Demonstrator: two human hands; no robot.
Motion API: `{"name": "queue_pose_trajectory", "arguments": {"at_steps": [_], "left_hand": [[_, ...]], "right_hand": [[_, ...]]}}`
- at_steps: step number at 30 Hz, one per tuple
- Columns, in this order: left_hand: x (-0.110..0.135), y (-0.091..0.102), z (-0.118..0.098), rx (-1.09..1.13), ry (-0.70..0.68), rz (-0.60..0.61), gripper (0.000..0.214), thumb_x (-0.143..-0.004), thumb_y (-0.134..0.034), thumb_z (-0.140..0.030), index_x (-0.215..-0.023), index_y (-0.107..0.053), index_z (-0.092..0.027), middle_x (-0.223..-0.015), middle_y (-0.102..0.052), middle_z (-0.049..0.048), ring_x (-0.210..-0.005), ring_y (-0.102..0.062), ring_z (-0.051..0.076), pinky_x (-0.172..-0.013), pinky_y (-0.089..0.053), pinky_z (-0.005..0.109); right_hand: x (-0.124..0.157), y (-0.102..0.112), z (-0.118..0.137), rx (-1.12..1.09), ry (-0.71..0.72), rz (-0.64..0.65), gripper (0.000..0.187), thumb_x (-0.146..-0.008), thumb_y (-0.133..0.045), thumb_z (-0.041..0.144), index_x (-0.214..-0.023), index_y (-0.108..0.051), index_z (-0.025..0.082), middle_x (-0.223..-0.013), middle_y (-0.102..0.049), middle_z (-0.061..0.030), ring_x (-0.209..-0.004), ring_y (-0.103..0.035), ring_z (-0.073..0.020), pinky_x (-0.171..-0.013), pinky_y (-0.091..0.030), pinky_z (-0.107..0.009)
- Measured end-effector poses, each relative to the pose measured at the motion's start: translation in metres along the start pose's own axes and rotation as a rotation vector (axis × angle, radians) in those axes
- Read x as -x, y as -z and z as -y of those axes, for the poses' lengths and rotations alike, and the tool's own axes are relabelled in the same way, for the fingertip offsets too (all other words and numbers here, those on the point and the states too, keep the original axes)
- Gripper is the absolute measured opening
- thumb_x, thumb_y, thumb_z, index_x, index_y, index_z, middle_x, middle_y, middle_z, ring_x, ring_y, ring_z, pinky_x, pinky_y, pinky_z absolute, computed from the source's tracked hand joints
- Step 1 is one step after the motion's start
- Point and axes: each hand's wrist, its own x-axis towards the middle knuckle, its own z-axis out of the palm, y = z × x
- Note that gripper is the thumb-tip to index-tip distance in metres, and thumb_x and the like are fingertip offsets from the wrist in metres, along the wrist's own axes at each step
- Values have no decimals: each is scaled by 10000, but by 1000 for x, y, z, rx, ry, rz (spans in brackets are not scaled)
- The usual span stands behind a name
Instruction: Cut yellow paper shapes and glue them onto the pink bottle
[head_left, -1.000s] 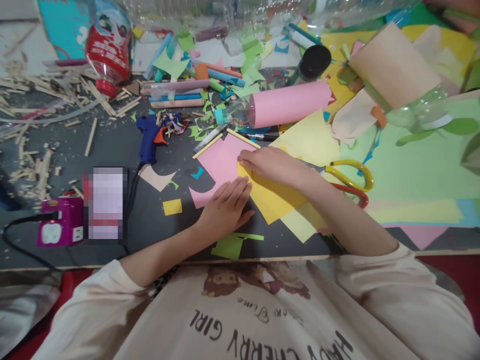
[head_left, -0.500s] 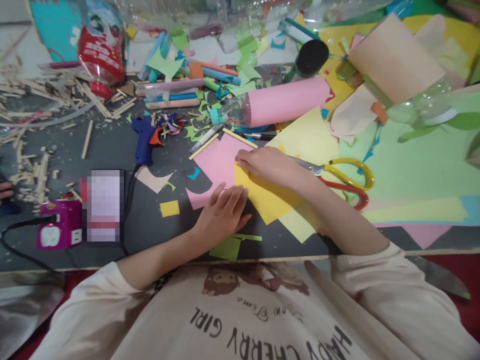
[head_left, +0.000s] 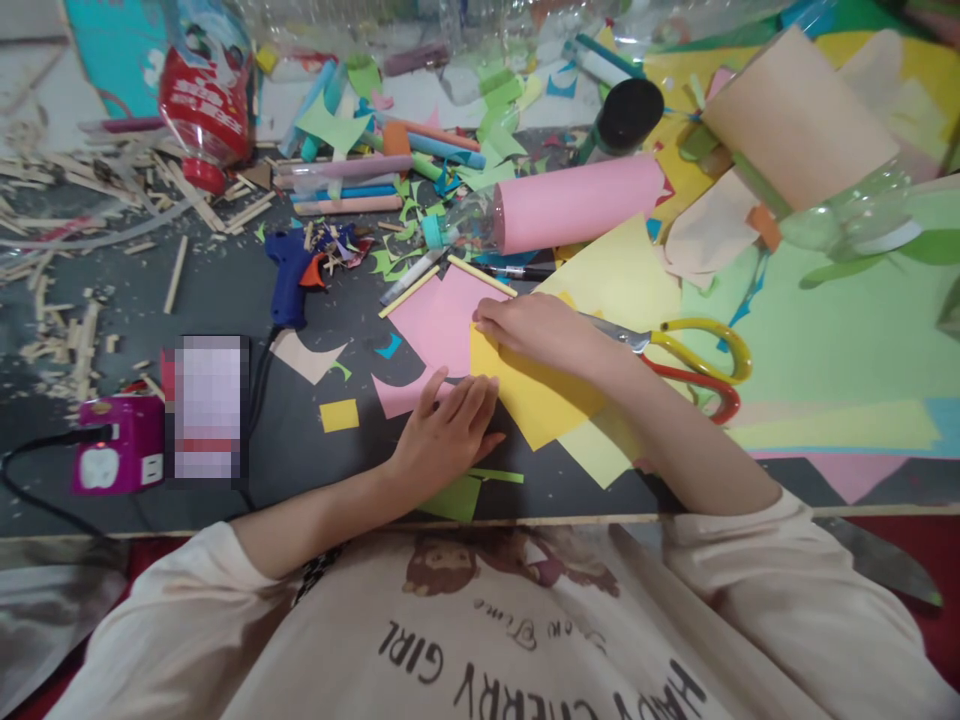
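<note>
- The yellow paper sheet (head_left: 536, 400) lies flat on the dark table (head_left: 225, 300), set cornerwise. Its upper left edge overlaps a pink paper sheet (head_left: 439, 320).
- The left hand (head_left: 446, 430) rests palm down with fingers straight and close together. Its fingertips are at the yellow sheet's left edge, and it grips nothing.
- The right hand (head_left: 536, 330) lies palm down over the sheet's upper corner with fingers bent. I cannot tell whether they pinch the edge or only press it.
- The sheet is probably very light, thin and limp. It would crease easily and slide on the paper beneath.
- It is best taken by a free corner or edge, lifted with a fingertip first.
- The right forearm covers the sheet's right side and part of a paler yellow sheet (head_left: 600, 450).
- The scissors (head_left: 664, 338) have their blades partly behind the right hand.
</note>
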Motion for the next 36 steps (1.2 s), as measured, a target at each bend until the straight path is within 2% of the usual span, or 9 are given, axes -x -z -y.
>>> {"name": "queue_pose_trajectory", "arguments": {"at_steps": [6, 9, 14, 16, 19, 23, 27, 31, 36], "left_hand": [[2, -5, -1, 132, -1, 59, 465, -973, -494, -359, -1345, -560, -87, -1186, -670, 160, -1104, -614, 262, -1138, -384, 475], [3, -7, 0, 199, -31, 26, 438, -971, -485, -338, -1340, -560, -114, -1224, -660, 164, -1118, -614, 271, -1092, -412, 486], [-2, -6, 22, 266, 7, -155, 317, -967, -451, -228, -1232, -610, -161, -1142, -717, 111, -1035, -652, 225, -1032, -445, 443], [-6, -6, 32, 266, 32, -151, 277, -966, -437, -211, -1147, -645, -181, -1071, -741, 83, -946, -675, 211, -949, -488, 437], [-11, -6, 41, 252, -15, -136, 241, -953, -464, -226, -1046, -679, -170, -1022, -750, 88, -903, -693, 224, -834, -530, 416], [-11, -9, 39, 284, -70, -75, 257, -967, -443, -228, -1065, -676, -181, -1099, -743, 85, -1057, -690, 215, -987, -514, 448], [-7, -12, 33, 325, -119, -123, 243, -972, -453, -227, -1113, -640, -160, -1120, -743, 73, -1048, -702, 179, -1124, -448, 486], [-6, -14, 32, 342, -94, -118, 286, -973, -441, -217, -1199, -585, -114, -1147, -725, 106, -1056, -700, 185, -1112, -481, 461], [-8, -12, 31, 276, -118, -146, 274, -984, -430, -216, -1171, -577, -79, -1162, -710, 135, -1087, -690, 201, -1043, -546, 373]], "right_hand": [[1, -3, -11, -51, 81, -31, 303, -1010, -349, 218, -1088, -628, 129, -949, -743, -154, -792, -640, -239, -583, -223, -321], [3, -6, -16, -125, 152, -54, 265, -990, -373, 199, -1041, -631, 168, -973, -744, -109, -792, -627, -219, -600, -252, -306], [5, -8, -19, -187, 172, -72, 265, -993, -379, 218, -1035, -638, 173, -1033, -745, -97, -847, -629, -221, -643, -281, -295], [5, -8, -19, -193, 185, -83, 262, -992, -386, 221, -1037, -640, 172, -1047, -744, -99, -863, -631, -225, -650, -284, -294], [5, -8, -19, -189, 190, -92, 269, -993, -380, 217, -1023, -643, 167, -1022, -745, -105, -848, -626, -222, -648, -283, -294], [5, -7, -19, -197, 199, -99, 279, -993, -371, 208, -1006, -645, 161, -993, -745, -109, -827, -620, -217, -647, -284, -294], [6, -6, -18, -196, 187, -105, 282, -994, -366, 208, -998, -644, 161, -974, -741, -109, -797, -614, -209, -630, -276, -294], [6, -7, -17, -193, 165, -108, 280, -998, -360, 226, -989, -634, 167, -941, -735, -108, -766, -609, -206, -618, -272, -294], [5, -11, -19, -196, 194, -133, 269, -1002, -375, 251, -974, -632, 176, -959, -737, -109, -799, -618, -227, -618, -270, -304]]}}
